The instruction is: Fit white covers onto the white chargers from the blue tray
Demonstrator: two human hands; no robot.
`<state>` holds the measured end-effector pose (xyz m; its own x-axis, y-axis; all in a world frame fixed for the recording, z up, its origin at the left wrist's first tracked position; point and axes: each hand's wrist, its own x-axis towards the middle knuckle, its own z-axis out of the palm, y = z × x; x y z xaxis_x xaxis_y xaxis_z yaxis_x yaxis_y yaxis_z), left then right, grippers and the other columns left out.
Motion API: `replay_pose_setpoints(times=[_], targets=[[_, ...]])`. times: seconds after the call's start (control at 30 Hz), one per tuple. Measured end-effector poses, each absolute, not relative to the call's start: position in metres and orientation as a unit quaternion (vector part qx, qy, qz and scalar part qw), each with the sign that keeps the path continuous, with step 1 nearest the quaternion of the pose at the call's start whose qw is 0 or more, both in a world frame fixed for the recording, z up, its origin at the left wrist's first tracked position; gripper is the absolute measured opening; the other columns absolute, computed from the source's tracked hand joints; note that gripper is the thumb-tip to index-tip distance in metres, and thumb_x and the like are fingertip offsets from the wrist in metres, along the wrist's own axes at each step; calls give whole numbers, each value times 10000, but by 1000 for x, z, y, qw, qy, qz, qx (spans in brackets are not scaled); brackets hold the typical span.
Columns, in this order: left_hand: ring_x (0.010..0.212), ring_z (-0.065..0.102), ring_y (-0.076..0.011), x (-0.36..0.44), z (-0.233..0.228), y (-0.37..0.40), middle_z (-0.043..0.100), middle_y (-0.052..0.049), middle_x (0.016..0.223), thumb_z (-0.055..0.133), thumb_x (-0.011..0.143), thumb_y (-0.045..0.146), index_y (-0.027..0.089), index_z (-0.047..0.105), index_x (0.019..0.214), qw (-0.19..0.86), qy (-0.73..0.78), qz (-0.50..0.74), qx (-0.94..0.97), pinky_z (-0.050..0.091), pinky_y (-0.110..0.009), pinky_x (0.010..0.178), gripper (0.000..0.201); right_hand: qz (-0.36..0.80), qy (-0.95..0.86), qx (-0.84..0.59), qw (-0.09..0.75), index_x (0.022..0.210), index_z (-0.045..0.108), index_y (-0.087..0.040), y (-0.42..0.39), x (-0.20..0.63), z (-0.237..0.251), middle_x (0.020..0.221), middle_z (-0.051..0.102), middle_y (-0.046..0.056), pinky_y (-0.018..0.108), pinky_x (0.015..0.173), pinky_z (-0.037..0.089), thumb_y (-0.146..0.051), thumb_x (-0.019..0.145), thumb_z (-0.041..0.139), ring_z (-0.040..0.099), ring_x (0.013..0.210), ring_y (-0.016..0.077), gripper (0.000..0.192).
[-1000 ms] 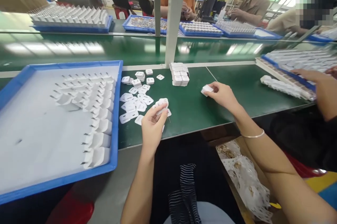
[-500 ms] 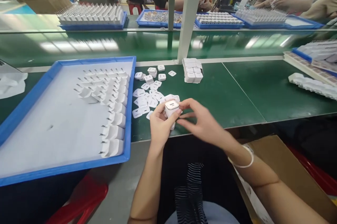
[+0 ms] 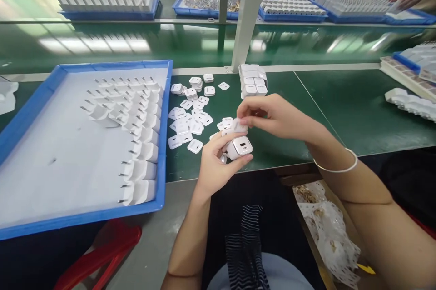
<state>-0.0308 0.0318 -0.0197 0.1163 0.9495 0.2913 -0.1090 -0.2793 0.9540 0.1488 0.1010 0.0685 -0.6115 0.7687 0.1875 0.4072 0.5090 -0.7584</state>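
Observation:
My left hand is closed around a white charger, its port face turned up and to the right with a dark slot showing. Just behind it, my right hand pinches a white cover plate between thumb and fingers; the hand partly hides this piece. Loose white cover plates lie scattered left of my hands, and small stacks of them stand farther back. To the left, a blue tray holds rows of white chargers with metal pins sticking out.
A block of stacked white plates sits by the metal post. Trays of parts line the far bench, where other people work. White parts lie at the right. Below the bench edge is an open carton with plastic bags.
The charger has tipped from port face up toward the right. My right hand has moved up and right from beside it and now pinches a cover plate. The view has shifted slightly.

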Motion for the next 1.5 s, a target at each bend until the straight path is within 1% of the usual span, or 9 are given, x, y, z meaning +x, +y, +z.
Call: replay_pose_setpoints(times=[0.07,0.1,0.2,0.3,0.37,0.47,0.9,1.17,1.5], targets=[[1104,694,-237,-30,-21,32,721,-89,1161,870,704,183,232,763,1112,444,360,578,582,587,-327,910,424,349,-777,-398,341,880,616,-191,85,151,70,727,653,-14,229,543,458,-191,912,668,577,599,95,61],[1133,688,-243,-29,-23,32,717,-89,1181,869,704,175,234,762,1114,424,362,590,583,587,-340,934,428,382,-743,-410,365,891,610,-195,76,151,69,705,649,-20,220,509,460,-199,907,686,576,571,92,77],[1147,689,-249,-29,-25,31,714,-83,1198,863,704,146,242,754,1140,375,372,614,587,592,-371,967,459,515,-649,-416,375,959,645,-193,51,147,65,662,666,-29,197,438,477,-227,868,755,587,512,89,147],[1173,681,-247,-29,-26,30,711,-75,1229,838,711,91,251,742,1178,351,367,621,596,584,-387,1002,503,564,-592,-423,390,1046,713,-179,37,143,59,666,695,-19,185,475,528,-236,850,787,601,515,79,217],[1172,682,-243,-29,-25,30,714,-68,1234,824,710,59,256,737,1190,339,360,626,603,578,-395,1018,526,570,-571,-426,408,1047,745,-172,34,141,55,658,706,-12,179,494,543,-238,840,801,609,516,75,224],[1178,678,-240,-28,-24,30,719,-61,1235,807,710,32,257,732,1198,323,354,627,614,571,-406,1032,543,586,-549,-427,416,1011,762,-172,35,139,51,631,709,-8,174,459,528,-248,818,823,622,501,83,216],[1170,683,-255,-28,-24,31,712,-76,1249,798,771,119,248,726,1179,301,356,615,637,593,-432,996,434,579,-556,-447,394,967,762,-169,39,139,50,614,700,-12,166,441,517,-283,768,862,600,468,76,249],[1176,680,-254,-29,-24,31,715,-75,1247,788,781,125,249,728,1172,298,363,604,644,590,-439,1005,415,583,-552,-454,387,969,771,-173,40,141,48,618,703,-8,202,444,527,-295,745,876,598,458,91,276],[1155,688,-247,-27,-21,31,720,-87,1230,801,761,89,231,741,1159,295,359,604,647,580,-432,1012,427,585,-559,-450,378,931,749,-170,44,143,43,575,669,-25,192,433,505,-287,750,872,597,463,90,248]])
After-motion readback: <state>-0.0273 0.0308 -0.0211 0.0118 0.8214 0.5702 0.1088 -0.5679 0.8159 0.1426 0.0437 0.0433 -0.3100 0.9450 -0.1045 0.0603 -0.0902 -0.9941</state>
